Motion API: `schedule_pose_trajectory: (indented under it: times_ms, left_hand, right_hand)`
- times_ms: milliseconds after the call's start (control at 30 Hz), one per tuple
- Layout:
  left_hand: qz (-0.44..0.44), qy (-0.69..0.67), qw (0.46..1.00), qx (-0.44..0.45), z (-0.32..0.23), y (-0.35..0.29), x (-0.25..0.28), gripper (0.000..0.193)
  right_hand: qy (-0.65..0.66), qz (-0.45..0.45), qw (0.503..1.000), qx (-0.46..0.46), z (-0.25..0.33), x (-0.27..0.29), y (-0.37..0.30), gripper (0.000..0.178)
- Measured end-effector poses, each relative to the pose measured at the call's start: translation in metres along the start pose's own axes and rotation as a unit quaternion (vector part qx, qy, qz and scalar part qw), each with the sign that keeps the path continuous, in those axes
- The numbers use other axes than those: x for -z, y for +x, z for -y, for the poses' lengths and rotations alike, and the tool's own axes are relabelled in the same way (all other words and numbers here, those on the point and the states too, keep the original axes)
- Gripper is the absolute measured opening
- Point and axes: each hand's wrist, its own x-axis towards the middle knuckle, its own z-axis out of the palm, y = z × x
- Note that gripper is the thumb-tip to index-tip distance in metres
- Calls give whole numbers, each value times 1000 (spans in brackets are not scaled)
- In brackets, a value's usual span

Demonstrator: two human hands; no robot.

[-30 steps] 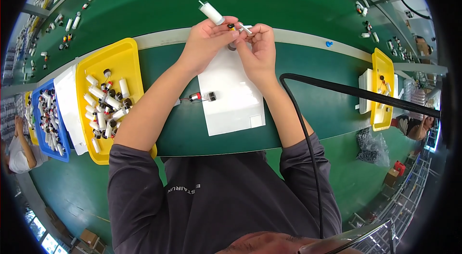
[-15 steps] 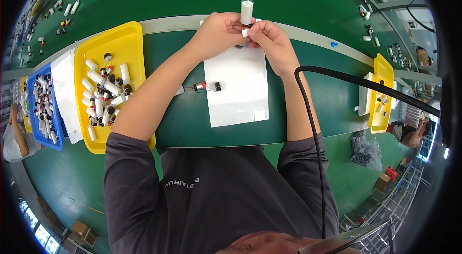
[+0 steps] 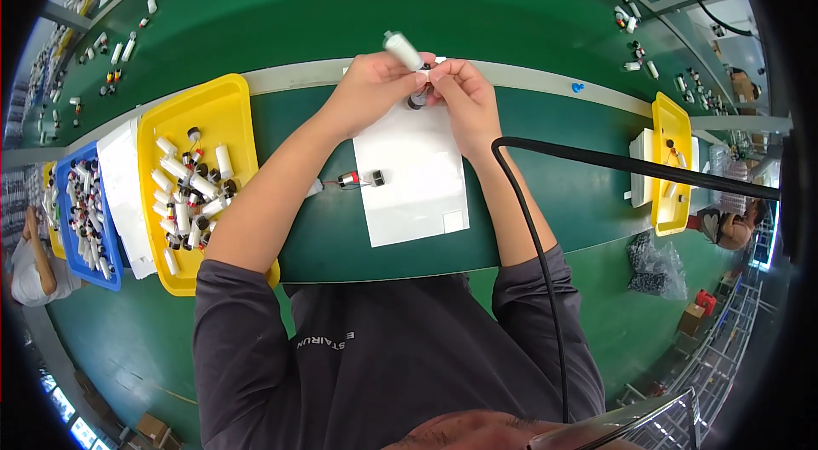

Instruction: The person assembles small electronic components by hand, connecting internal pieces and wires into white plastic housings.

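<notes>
Over the top of a white sheet (image 3: pixel 411 186), my hands meet on one small wired part. Its white cylinder (image 3: pixel 402 51) tilts up to the left, slightly blurred. My left hand (image 3: pixel 375 90) is closed on the part just below the cylinder. With thumb and forefinger pinched, my right hand (image 3: pixel 464 102) grips the same part at its lower end. A dark round cap (image 3: pixel 417 100) hangs below the fingertips. My fingers hide the middle of the part. A similar part with a red-and-black body (image 3: pixel 348 179) and black cap (image 3: pixel 378 178) lies by the sheet's left edge, partly behind my left forearm.
A yellow tray (image 3: pixel 243 122) of similar parts stands left, beside white sheets (image 3: pixel 128 194) and a blue tray (image 3: pixel 109 271). Another yellow tray (image 3: pixel 660 122) is at right. A black cable (image 3: pixel 630 162) crosses near my right forearm. Loose parts lie on the green surface (image 3: pixel 315 15) beyond.
The white cylinder has gone from upright to tilted left. Both hands have shifted slightly left and lower in the picture, and the whole view has moved a little.
</notes>
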Motion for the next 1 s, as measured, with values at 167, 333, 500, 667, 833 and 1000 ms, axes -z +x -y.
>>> schedule_pose_trajectory:
  times_ms: [167,333,500,667,833,1000]
  left_hand:
    - [-23,-6,999,-23,0,-3,-2,35]
    - [-36,-82,995,-38,9,12,2,37]
    - [-69,14,995,-70,-19,19,14,36]
    - [-230,487,826,-165,-79,20,110,29]
    - [-264,698,661,82,-101,22,180,36]
    - [-189,701,667,-170,-53,112,158,47]
  right_hand:
    - [-202,-132,949,202,-11,-13,-12,8]
    - [-343,-104,873,331,-5,-8,-2,13]
    - [-255,46,964,60,40,9,-21,20]
    - [-522,238,813,104,61,26,-146,19]
    - [-533,229,808,101,54,32,-166,25]
    - [-506,219,832,64,60,29,-161,24]
